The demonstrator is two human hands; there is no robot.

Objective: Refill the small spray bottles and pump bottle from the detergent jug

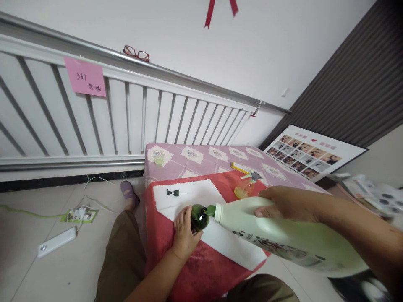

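Observation:
My left hand (pixel 184 230) is wrapped round a dark green bottle (pixel 199 219) that stands on the white and red cloth. In my right hand (pixel 277 204) is a large pale green jug (pixel 302 239), gripped near its top and tipped toward the left. Its green spout (pixel 210 210) is at the mouth of the dark bottle; whether liquid is flowing I cannot tell. A dark pump top (pixel 173 192) with a pale tube lies on the white cloth (pixel 198 187). Behind the jug stands a clear spray bottle (pixel 244 189) with yellow liquid in it.
A yellow box (pixel 239 167) and a small pale green cup (pixel 159 160) are on the patterned tablecloth (pixel 214 156). White radiator (pixel 176 113) along the wall, with glasses (pixel 137 53) on its pipe. Photo board (pixel 310 149) at right; power strip (pixel 80 214) on the floor.

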